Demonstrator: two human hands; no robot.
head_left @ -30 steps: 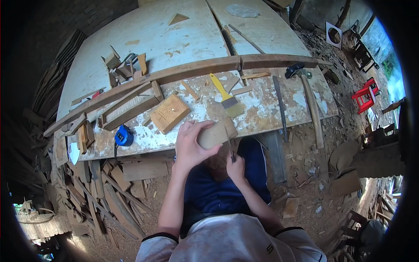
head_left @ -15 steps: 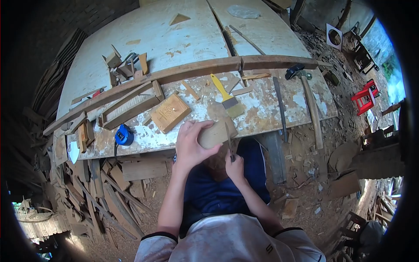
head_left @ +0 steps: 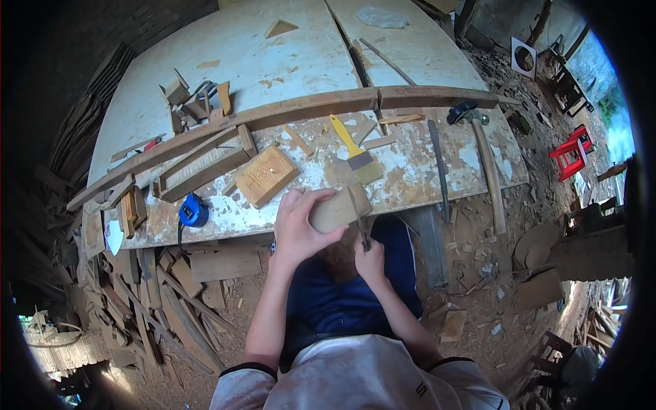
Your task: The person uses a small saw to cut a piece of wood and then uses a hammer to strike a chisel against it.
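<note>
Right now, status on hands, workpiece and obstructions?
Left hand gripping wooden block. Right hand holding thin-bladed tool across block. Yellow-handled paintbrush beyond, apparently clear.

Block (head_left: 328,213) in person's left hand (head_left: 299,222), at bench's (head_left: 410,179) near edge; hand tool (head_left: 357,208) in right hand (head_left: 370,261), at block's right end. Tape measure (head_left: 194,212) left, brush (head_left: 350,145) behind, hammer (head_left: 488,174) right. Beam (head_left: 307,112) runs behind brush.
</note>
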